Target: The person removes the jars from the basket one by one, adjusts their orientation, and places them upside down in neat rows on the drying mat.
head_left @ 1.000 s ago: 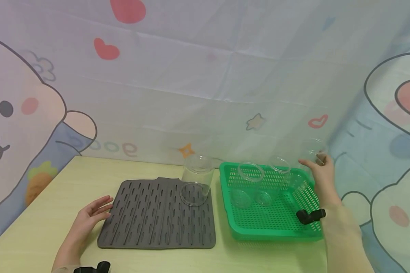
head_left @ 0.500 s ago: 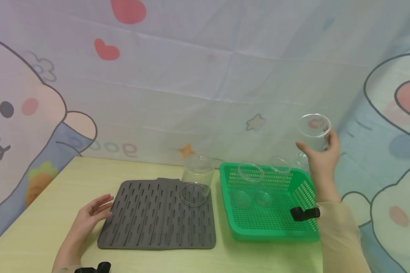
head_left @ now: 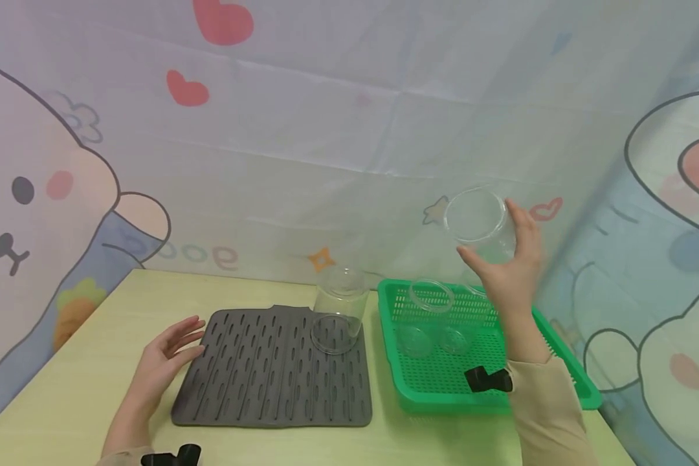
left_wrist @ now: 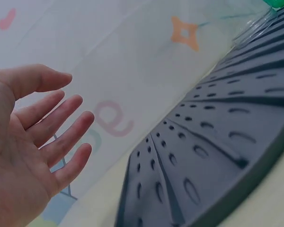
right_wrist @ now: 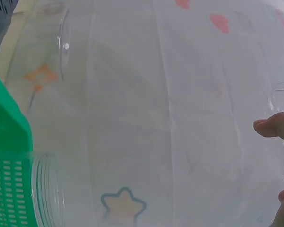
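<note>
My right hand (head_left: 515, 265) grips a clear cup (head_left: 479, 217), thumb on one side and fingers on the other, in the air above the green basket (head_left: 451, 402). Two more clear cups, one with its rim (head_left: 431, 296) showing plainly, stand inside the basket at its left and back. On the right back part of the grey ridged mat (head_left: 268, 369) stands another clear cup (head_left: 339, 314). Beside the mat's left edge my left hand (head_left: 166, 356) holds nothing, its fingers relaxed and slightly apart, as the left wrist view also shows (left_wrist: 42, 142).
Mat and basket lie side by side on a pale yellow table (head_left: 105, 336), with a narrow strip of tabletop between them. A printed cloth (head_left: 326, 129) with hearts and cartoon animals hangs behind the table.
The cup in my right hand has risen from the basket's right back corner and moved left, tilting its rim towards me. My left hand is nearly unmoved; the view has shifted slightly.
</note>
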Available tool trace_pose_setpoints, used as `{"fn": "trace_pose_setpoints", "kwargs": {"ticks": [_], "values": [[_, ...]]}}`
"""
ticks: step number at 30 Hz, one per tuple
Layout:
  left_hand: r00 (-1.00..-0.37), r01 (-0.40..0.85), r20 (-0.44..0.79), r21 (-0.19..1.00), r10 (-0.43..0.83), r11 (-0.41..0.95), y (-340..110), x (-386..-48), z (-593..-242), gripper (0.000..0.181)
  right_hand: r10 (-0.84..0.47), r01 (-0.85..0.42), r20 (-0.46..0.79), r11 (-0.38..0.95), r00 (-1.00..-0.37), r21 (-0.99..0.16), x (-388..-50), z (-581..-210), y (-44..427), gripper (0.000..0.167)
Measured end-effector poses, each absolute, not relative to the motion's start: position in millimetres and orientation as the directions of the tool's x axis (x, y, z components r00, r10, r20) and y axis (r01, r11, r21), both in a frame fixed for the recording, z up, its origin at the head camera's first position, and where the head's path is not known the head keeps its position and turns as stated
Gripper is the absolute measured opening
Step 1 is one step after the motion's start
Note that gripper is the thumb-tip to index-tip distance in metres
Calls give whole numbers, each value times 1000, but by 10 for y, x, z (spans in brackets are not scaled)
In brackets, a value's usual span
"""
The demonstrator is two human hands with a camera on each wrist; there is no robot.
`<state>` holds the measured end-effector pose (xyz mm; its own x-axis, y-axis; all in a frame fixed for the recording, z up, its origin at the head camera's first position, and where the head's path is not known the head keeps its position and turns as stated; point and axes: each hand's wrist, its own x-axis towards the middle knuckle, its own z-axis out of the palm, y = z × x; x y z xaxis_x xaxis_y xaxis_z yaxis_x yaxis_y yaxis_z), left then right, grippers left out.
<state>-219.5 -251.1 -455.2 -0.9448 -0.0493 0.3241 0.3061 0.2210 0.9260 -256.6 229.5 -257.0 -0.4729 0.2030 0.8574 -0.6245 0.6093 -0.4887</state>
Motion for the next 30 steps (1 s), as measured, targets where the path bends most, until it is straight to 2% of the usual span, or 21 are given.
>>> {"fn": "trace_pose_setpoints", "kwargs": {"ticks": [3,14,23,30], "values": [[-930,346,367,903,-35,253,-2435,-2179,-4458,56,158,-655,880,612,-449,-444,-2537,-2615,2156,82],[-861,476,508,828,-35,296,-2024,-2116,-4069,61,18,-718,887,580,-461,-384,-2403,-2885,1729,75],[-845,513,534,808,8,290,-1802,-2057,-3880,75,-104,-762,922,601,-374,-241,-2403,-3168,1419,79],[-841,534,536,804,69,261,-1702,-2034,-3834,90,-199,-771,929,625,-311,-124,-2375,-3350,1179,74]]}}
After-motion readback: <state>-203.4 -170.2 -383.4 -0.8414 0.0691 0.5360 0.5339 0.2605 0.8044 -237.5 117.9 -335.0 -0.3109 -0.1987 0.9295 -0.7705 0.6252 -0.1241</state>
